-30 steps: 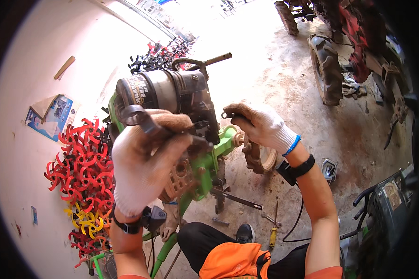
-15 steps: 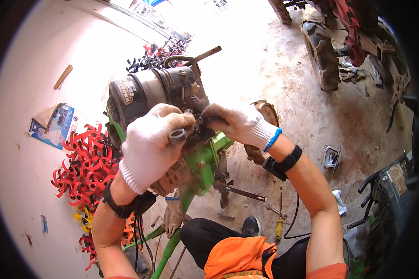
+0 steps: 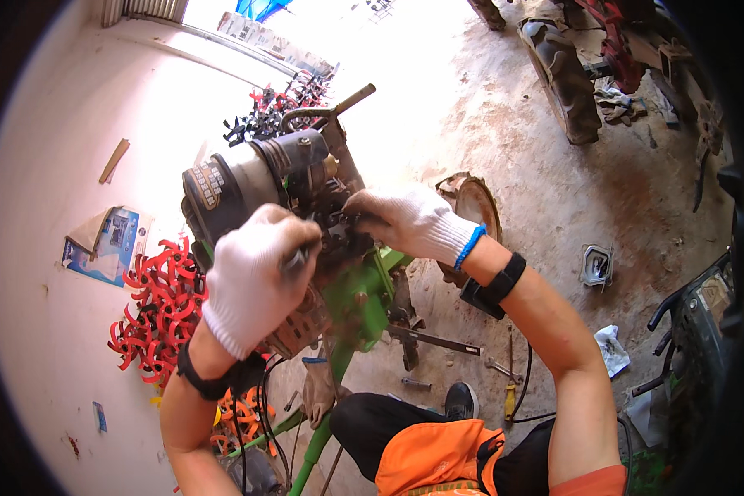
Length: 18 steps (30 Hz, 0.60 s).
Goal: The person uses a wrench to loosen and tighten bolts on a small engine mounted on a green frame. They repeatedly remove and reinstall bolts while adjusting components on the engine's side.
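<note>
The engine (image 3: 252, 174) sits directly ahead of my gloved hands, on a green frame (image 3: 360, 302) that runs down below them; a second ago my right hand was out to the side, and now it is in at the engine's dark fittings (image 3: 336, 227) near my left, so both hands share one small work spot. My left hand (image 3: 256, 273) is curled around a dark tool (image 3: 296, 263), blurred; my right hand (image 3: 409, 219) has its fingertips bunched at the fittings, and I cannot tell whether they grip anything. Left of my left hand, red curved blades (image 3: 153, 314) heap along a pale wall (image 3: 33, 331), the hard edge on that side; just beyond my right hand stands a wheel (image 3: 478, 207); past it, concrete floor (image 3: 546, 219) spreads wide; below that hand lie a metal bar (image 3: 442, 342) and yellow-handled screwdriver (image 3: 510, 403).
</note>
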Motion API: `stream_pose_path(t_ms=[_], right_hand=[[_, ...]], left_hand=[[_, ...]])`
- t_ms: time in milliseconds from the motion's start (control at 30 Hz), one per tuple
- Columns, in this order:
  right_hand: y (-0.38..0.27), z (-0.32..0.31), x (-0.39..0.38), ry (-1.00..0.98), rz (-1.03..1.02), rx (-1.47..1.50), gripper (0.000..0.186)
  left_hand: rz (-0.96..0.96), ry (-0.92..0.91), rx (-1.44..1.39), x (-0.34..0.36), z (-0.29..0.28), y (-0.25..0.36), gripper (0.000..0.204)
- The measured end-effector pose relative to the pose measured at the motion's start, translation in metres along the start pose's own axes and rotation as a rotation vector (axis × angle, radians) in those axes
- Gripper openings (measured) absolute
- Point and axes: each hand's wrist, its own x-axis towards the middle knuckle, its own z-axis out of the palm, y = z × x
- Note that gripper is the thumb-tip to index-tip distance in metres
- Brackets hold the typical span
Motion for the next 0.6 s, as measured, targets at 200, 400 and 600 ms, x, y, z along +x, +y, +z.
stream_pose_path(t_ms=[200, 400, 600], right_hand=[[0.000, 0.003, 0.001, 0.017, -0.044, 0.030, 0.030], [0.002, 0.007, 0.000, 0.017, 0.062, 0.093, 0.031], [0.004, 0.008, -0.001, -0.043, 0.167, 0.182, 0.030]], left_hand=[[-0.090, 0.005, -0.006, 0.021, -0.003, -0.008, 0.013], [-0.108, -0.063, -0.038, 0.018, -0.014, -0.011, 0.013], [-0.335, -0.085, -0.155, 0.022, -0.016, -0.013, 0.013]])
